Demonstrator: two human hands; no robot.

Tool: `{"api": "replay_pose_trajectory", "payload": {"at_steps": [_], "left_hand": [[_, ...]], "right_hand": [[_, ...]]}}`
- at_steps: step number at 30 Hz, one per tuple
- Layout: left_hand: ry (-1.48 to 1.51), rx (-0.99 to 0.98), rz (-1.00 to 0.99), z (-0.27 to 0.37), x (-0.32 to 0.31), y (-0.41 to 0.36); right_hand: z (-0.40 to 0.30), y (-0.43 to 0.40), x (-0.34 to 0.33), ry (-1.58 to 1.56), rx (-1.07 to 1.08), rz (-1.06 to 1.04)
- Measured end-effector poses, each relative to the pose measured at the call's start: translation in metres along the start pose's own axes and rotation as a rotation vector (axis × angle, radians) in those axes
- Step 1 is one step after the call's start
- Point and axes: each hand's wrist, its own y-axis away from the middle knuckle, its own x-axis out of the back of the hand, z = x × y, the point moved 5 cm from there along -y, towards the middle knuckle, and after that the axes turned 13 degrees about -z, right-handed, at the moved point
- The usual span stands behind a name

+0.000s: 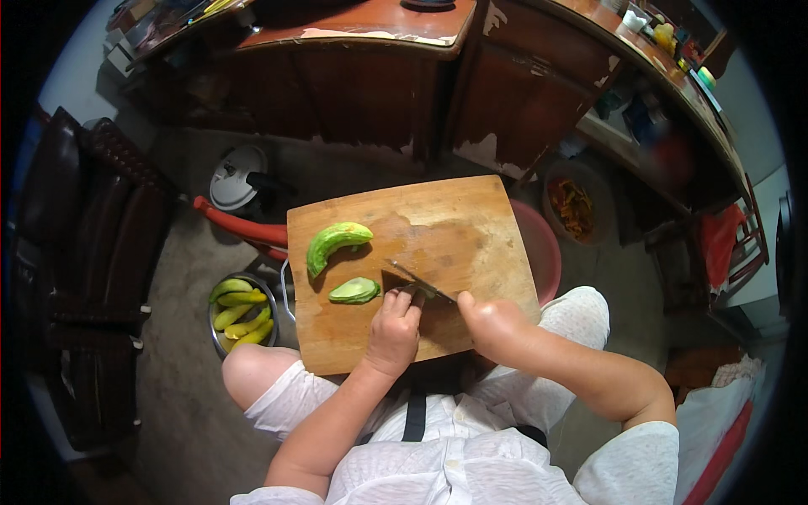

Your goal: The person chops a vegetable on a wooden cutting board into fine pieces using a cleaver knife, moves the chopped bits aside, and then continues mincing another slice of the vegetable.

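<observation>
A wooden cutting board (442,246) lies before me, over my knees. My right hand (499,322) grips the handle of a kitchen knife (420,278), whose blade is seen nearly edge-on and slants up to the left. Just left of the blade, my left hand (396,328) presses with bent fingers on a pale green piece of vegetable (424,290), mostly hidden by fingers and knife. A small stack of pale green slices (355,290) rests to the left of my left hand. Above it lies a curved green cucumber-like vegetable (338,243), with its lower end pointing down.
Left of the board, a metal bowl (275,297) holds several yellow-green cucumber-like vegetables. A lidded metal pot (237,180) and red handles or legs (240,224) are beyond. A pink basin (548,252) shows behind the board's right edge, near a container of orange-red scraps (571,208). Wooden cabinets (372,95) stand ahead.
</observation>
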Motion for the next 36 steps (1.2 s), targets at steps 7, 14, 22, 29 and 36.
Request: {"api": "replay_pose_trajectory", "payload": {"at_steps": [7,14,22,29,36], "left_hand": [[0.007,-0.006,0.047,-0.001,-0.001,0.001],[0.019,-0.024,0.029,-0.003,-0.003,0.0],[0.024,-0.001,-0.021,-0.001,-0.002,-0.001],[0.021,0.016,0.043,-0.002,-0.002,0.002],[0.018,-0.015,0.049,-0.002,-0.002,0.0]], "right_hand": [[-0.005,0.009,0.012,-0.009,-0.032,-0.102],[-0.016,0.004,0.026,0.027,0.041,-0.149],[-0.002,0.002,0.005,-0.008,0.039,0.001],[-0.007,0.008,0.011,-0.021,0.022,-0.045],[-0.02,0.003,0.027,0.016,0.025,-0.156]]}}
